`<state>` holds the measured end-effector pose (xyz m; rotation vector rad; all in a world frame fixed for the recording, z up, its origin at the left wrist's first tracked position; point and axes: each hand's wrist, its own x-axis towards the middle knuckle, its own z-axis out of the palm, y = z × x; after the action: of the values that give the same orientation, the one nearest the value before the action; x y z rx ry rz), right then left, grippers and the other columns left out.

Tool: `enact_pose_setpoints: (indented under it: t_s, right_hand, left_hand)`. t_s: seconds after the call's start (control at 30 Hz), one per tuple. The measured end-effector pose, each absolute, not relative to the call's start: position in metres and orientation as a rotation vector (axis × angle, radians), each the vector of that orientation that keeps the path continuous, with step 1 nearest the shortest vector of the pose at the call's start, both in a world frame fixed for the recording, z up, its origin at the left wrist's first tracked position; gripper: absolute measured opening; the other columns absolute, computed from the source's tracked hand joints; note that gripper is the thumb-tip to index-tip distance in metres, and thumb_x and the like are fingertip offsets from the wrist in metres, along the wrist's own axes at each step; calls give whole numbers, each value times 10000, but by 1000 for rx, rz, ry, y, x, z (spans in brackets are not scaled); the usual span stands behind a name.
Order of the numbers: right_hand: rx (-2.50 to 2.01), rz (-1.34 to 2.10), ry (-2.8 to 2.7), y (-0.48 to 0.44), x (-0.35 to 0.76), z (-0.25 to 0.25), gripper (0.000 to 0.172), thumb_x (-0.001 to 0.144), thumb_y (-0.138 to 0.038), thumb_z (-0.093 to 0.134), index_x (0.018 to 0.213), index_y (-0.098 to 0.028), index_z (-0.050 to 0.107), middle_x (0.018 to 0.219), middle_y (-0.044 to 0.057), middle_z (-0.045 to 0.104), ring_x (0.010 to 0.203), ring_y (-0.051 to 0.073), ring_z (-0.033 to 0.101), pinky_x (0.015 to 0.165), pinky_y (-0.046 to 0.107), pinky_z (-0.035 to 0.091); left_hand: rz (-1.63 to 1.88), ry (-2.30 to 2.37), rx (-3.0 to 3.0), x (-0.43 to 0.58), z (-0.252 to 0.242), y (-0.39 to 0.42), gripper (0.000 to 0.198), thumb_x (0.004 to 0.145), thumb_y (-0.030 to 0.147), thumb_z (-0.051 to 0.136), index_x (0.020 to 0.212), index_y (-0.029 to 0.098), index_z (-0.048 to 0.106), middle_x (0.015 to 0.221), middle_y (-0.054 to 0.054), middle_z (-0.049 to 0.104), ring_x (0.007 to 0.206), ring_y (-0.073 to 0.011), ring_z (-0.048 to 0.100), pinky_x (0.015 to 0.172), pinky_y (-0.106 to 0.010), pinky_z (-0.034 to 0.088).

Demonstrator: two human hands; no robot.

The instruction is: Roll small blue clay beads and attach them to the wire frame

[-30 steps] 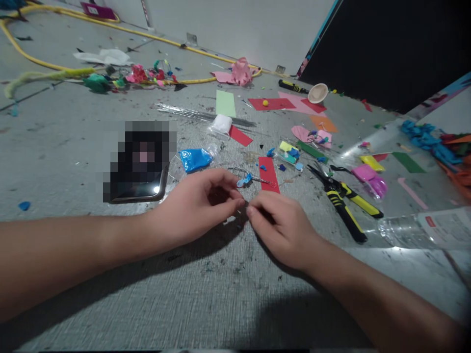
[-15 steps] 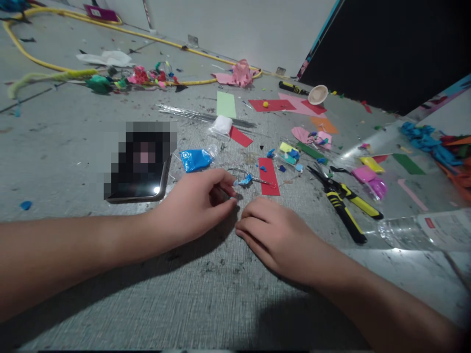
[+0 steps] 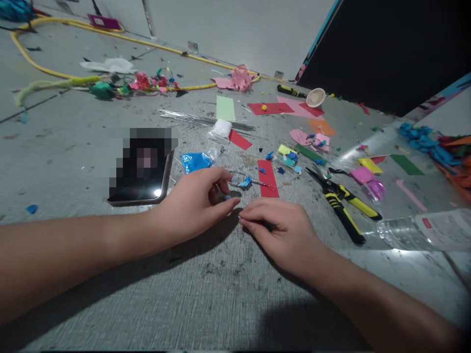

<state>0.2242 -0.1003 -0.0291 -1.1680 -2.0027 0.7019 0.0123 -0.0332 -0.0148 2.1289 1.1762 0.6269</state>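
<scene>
My left hand [image 3: 200,196] rests low over the grey surface, fingers curled and thumb stretched toward the right. A pale blue bit [image 3: 227,197] shows between its fingers and thumb; its kind is unclear. Just beyond the fingertips is a thin looped wire with blue clay [image 3: 245,182] on it, its far end over a red paper strip [image 3: 268,169]. I cannot tell whether the left fingers touch this wire. Close to the left thumb, my right hand [image 3: 281,228] is closed in a pinch. A tiny pale speck shows at its fingertips, too small to name.
A phone [image 3: 142,169] and a blue clay packet [image 3: 196,162] lie left. Yellow-black pliers [image 3: 336,196] and a plastic bottle [image 3: 423,228] are at right. Beyond lie silver wires [image 3: 195,117], a white packet [image 3: 222,128], a small cup [image 3: 315,97] and a yellow cable [image 3: 154,45].
My right thumb and index finger have come together into a clearer pinch, with a pale speck at the tips. The left hand is nearly unchanged. The view has shifted slightly.
</scene>
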Motion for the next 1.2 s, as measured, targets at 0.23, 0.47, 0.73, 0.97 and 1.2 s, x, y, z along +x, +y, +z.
enact_pose_setpoints:
  t_s: [0.23,0.47,0.73,0.97,1.2]
  right_hand:
    - [-1194,711,-1973,-100,224,-30,185,983,-82,672,1022,-210,800,997,57,806,902,184,751,839,335,599]
    - [-1217,811,-2015,-101,222,-25,166,1018,-166,692,855,-172,721,817,26,733,773,156,669,742,285,519]
    - [-1217,823,-1955,-100,222,-29,137,947,-141,796,829,-174,735,759,-7,735,696,128,647,687,252,482]
    - [-1231,735,-1947,-99,223,-30,189,1040,-101,611,992,-162,782,843,28,790,765,151,718,738,275,529]
    - [-1278,630,-2126,-100,226,-34,77,971,-182,794,903,-149,810,845,49,780,774,188,711,746,316,517]
  left_hand:
    - [650,1113,2095,13,-14,-36,139,925,329,671,904,200,625,763,0,690,635,-154,597,612,-290,459]
    - [648,1127,2037,14,-14,-36,132,920,314,664,940,185,648,763,-8,695,653,-171,630,626,-309,477]
    - [659,1117,2040,13,-16,-35,117,906,293,667,920,178,654,749,-2,685,631,-165,614,625,-310,466]
    - [671,1094,2042,14,-19,-36,100,908,275,662,926,177,655,745,2,685,632,-161,613,630,-307,467]
    - [689,1087,2051,14,-18,-36,105,906,275,662,934,174,659,734,7,682,627,-159,620,626,-303,470]
